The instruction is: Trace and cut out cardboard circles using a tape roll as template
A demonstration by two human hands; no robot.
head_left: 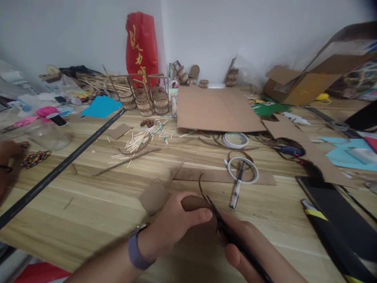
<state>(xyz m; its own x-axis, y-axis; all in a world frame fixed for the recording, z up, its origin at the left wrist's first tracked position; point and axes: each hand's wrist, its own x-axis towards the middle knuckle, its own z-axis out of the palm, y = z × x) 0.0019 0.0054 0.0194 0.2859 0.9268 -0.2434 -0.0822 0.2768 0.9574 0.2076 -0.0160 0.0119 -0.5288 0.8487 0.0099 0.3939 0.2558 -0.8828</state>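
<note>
A brown cardboard piece [196,203] with a rounded edge is pinched in my left hand [176,216], thumb on top. Black scissors [232,236] are held in my right hand [247,236], their blades at the right edge of the cardboard. A thin curled brown strip [201,184] rises from that edge near the blade tips. Just left of my left hand, a round cardboard disc [154,196] lies on the wooden table [97,220]. A marker [237,188] rests across a white tape roll [253,179], beyond my right hand.
Another person's hand [8,161] is at the left edge by colourful beads [35,159]. Small woven baskets [144,104] and a large cardboard sheet [218,110] stand or lie farther back. A black case [338,216] is at right; a dark strip [64,169] crosses the left side.
</note>
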